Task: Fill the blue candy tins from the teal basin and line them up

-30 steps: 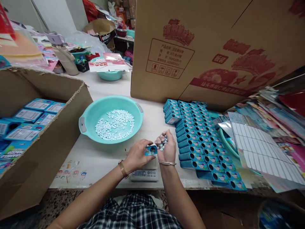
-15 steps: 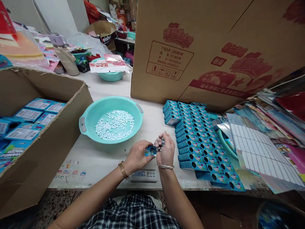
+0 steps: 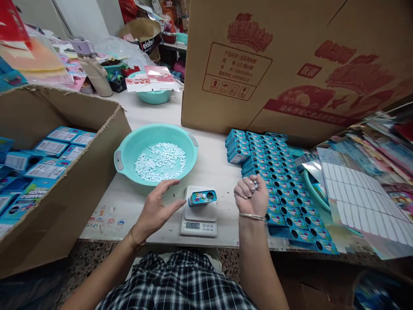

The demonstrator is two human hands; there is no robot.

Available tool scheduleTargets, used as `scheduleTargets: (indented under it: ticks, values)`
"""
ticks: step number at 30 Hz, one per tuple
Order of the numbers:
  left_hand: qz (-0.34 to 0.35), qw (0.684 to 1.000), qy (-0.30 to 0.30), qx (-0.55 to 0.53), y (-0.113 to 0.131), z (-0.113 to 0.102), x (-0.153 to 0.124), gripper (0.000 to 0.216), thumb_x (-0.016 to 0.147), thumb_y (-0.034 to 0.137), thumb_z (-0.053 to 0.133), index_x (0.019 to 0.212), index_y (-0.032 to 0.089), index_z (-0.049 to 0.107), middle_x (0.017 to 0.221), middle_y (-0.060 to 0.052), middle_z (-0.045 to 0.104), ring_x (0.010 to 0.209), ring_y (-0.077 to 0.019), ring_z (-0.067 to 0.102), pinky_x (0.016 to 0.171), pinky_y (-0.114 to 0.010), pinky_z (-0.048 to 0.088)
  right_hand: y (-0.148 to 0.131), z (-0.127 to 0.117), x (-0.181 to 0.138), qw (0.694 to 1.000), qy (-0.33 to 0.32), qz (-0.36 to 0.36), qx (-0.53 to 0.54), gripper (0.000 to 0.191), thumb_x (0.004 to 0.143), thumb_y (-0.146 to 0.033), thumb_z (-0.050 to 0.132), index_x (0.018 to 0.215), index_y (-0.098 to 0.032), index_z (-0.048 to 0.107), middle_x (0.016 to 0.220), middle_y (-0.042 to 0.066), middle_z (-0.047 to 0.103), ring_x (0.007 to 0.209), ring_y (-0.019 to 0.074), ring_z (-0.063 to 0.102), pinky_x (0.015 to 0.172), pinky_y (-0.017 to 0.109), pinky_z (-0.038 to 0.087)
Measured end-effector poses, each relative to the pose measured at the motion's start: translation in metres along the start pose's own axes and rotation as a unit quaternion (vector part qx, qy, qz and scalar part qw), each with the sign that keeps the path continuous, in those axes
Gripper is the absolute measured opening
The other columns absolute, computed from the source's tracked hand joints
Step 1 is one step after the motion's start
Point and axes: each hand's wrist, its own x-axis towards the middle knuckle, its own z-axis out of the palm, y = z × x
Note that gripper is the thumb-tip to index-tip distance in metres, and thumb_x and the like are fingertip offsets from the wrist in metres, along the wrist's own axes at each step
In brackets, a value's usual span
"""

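Observation:
A small blue candy box point(image 3: 202, 197) lies on the pan of a white digital scale point(image 3: 199, 228), its round dark hole facing up and a white candy on its top. My left hand point(image 3: 158, 206) is just left of the box, thumb and fingers spread, holding nothing. To the right of the scale, my right hand point(image 3: 252, 192) is closed, palm up, around several small pale candies, some showing between the fingers. Beyond the scale, a turquoise basin point(image 3: 129, 173) holds many of the same pale candies point(image 3: 161, 161).
Rows of blue boxes point(image 3: 284, 181) with round holes line the right, below a large printed carton point(image 3: 238, 103). An open carton point(image 3: 106, 146) with more blue boxes stands left. Label sheets point(image 3: 358, 193) lie far right; a bottle point(image 3: 97, 75) and smaller basin point(image 3: 155, 97) stand behind.
The box has gone from my left hand onto the scale. My left hand has opened and moved left; my right hand has moved right, still closed on the candies. The view has shifted slightly.

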Motion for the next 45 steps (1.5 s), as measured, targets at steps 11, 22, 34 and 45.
scheduleTargets:
  ticks: [11,22,34,45]
  values:
    - [-0.078,0.995,0.056,-0.007,-0.011,-0.008,-0.035,0.032,0.085,0.038,0.064,0.114,0.025,0.062,0.115,-0.004,0.063,0.108,-0.0212,0.059,0.097,-0.04,0.048,-0.003,-0.013,-0.008,0.998,0.011,-0.028,-0.049,0.021,0.082,-0.027,0.064,0.069,-0.019,0.049,0.049,-0.012,0.034,0.034,0.0034,0.025,0.032,0.017,0.022]
    - [0.087,0.994,-0.033,0.06,0.016,0.026,-0.002,0.029,0.091,0.029,0.058,0.119,0.024,0.06,0.112,-0.008,0.061,0.109,-0.0216,0.056,0.093,-0.036,0.047,0.036,0.019,-0.003,0.997,0.021,-0.015,-0.08,0.031,0.079,-0.041,0.068,0.07,-0.019,0.048,0.049,-0.013,0.033,0.034,0.0023,0.021,0.033,0.016,0.015]
    - [0.22,0.911,-0.148,0.316,0.046,0.047,0.046,0.023,0.095,0.024,0.045,0.085,0.019,0.066,0.083,-0.005,0.061,0.089,-0.0219,0.053,0.107,-0.056,0.028,0.025,-0.012,-0.012,0.999,0.044,-0.001,-0.028,0.025,0.079,-0.032,0.068,0.07,-0.019,0.049,0.05,-0.012,0.034,0.034,0.0026,0.023,0.032,0.016,0.02]
    - [0.268,0.943,-0.076,0.183,0.107,0.049,0.079,0.027,0.092,0.035,0.055,0.112,0.02,0.064,0.107,-0.006,0.063,0.104,-0.0215,0.055,0.104,-0.045,0.036,0.007,-0.025,-0.024,0.986,0.037,0.1,0.13,0.019,0.078,-0.009,0.062,0.071,-0.019,0.047,0.061,-0.007,0.048,0.051,0.0042,0.049,0.045,0.012,0.043]
